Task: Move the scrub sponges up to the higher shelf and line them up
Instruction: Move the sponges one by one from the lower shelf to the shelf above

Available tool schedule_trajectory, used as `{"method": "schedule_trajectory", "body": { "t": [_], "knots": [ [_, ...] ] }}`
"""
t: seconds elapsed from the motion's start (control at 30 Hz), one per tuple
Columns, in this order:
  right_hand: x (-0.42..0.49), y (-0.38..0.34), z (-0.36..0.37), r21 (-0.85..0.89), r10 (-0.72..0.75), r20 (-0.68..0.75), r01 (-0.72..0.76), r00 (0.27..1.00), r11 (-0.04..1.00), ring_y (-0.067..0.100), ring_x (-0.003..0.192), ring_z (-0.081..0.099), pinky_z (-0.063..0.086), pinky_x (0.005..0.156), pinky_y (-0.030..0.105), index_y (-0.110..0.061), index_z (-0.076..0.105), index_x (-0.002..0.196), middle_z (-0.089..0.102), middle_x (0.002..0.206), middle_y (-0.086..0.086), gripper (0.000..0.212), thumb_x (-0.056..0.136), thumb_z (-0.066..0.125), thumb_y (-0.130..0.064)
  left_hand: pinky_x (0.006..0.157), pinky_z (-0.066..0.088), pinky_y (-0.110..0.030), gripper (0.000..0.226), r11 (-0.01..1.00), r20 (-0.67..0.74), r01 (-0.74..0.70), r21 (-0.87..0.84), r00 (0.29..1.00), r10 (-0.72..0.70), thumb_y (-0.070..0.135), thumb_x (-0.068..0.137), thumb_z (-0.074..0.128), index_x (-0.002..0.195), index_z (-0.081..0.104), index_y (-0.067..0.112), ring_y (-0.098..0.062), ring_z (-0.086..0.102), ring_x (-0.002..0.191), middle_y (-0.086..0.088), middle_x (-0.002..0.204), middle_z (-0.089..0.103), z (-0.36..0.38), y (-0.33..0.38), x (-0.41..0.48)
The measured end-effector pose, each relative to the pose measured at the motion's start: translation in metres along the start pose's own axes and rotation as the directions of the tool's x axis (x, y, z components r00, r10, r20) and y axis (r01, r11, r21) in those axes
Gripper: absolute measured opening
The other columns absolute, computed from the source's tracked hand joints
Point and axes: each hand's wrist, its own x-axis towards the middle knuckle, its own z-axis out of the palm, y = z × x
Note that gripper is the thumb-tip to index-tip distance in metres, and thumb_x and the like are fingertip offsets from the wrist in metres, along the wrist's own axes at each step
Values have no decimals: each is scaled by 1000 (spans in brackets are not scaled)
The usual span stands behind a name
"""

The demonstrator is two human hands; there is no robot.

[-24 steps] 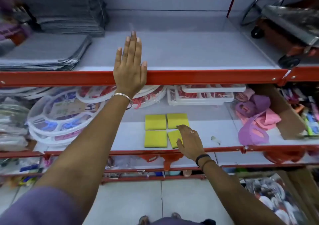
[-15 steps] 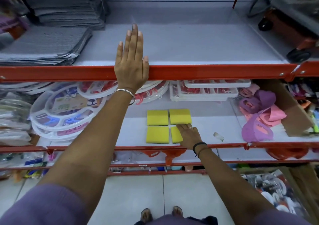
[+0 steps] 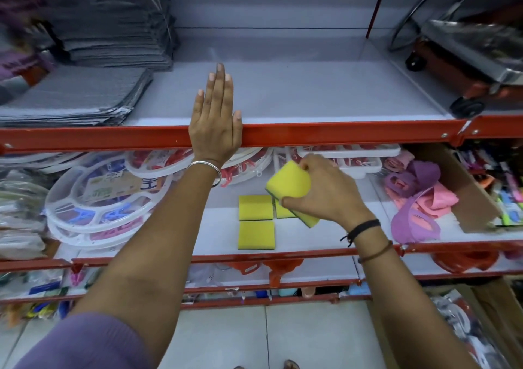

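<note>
I'm seeing my right hand (image 3: 325, 196) gripping one scrub sponge (image 3: 288, 186) between thumb and fingers, lifted clear of the lower shelf (image 3: 325, 237) and hanging just under the red metal lip (image 3: 339, 134) of the higher shelf (image 3: 297, 91). It is a soft, squarish yellow foam pad with a thin dark green scouring layer showing along its lower edge; it is tilting, yellow face turned up toward me and to the left, its long edge running diagonally down to the right. Three more yellow sponges (image 3: 256, 207) are lying flat on the smooth white lower shelf, edges nearly touching. My left hand (image 3: 213, 119) is resting flat, fingers pressed together and pointing away, on the higher shelf's front edge, holding nothing.
</note>
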Motion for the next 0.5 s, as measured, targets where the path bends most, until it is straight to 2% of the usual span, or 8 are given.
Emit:
{"method": "schedule_trajectory", "body": {
  "t": [0.07, 0.17, 0.3, 0.4, 0.5],
  "knots": [
    [5, -13, -32, 37, -15, -99, 19, 995, 999, 20, 93, 50, 35, 69, 30, -19, 47, 110, 49, 100, -5, 69, 60, 72, -58, 119, 4, -28, 56, 1000, 7, 1, -7, 1000, -1, 27, 93, 30, 144, 28, 2, -25, 28, 140, -16, 150, 34, -1, 0, 1],
    [24, -29, -64, 95, 7, -236, 15, 972, 995, 21, 88, 47, 34, 69, 30, -16, 47, 105, 49, 98, -3, 66, 61, 72, -59, 119, 5, -29, 56, 1000, 16, 5, -9, 1000, -5, 27, 94, 28, 144, 27, 3, -24, 27, 141, -16, 150, 33, -2, 0, 1],
    [74, -49, -78, 198, 110, -362, -39, 925, 979, 29, 109, 54, 42, 79, 37, -8, 48, 114, 57, 119, 10, 76, 65, 70, -62, 118, 9, -30, 56, 1000, 15, 1, -11, 1000, -1, 27, 94, 29, 144, 28, 3, -23, 27, 141, -16, 150, 34, -2, 0, 1],
    [118, -63, -71, 218, 190, -353, -117, 916, 969, 32, 119, 53, 46, 89, 38, -6, 45, 122, 55, 129, 13, 86, 63, 70, -63, 118, 9, -30, 56, 1000, 8, 1, -12, 1000, -1, 28, 93, 29, 143, 29, 2, -23, 28, 140, -16, 149, 35, -1, -1, 1],
    [152, -71, -54, 218, 250, -269, -194, 930, 956, 33, 123, 50, 45, 94, 37, -5, 40, 128, 51, 134, 15, 90, 65, 71, -62, 118, 10, -30, 56, 1000, 4, 2, -3, 1000, -2, 28, 93, 27, 143, 29, 3, -23, 29, 140, -15, 149, 35, 0, -1, 1]
  ]
}}
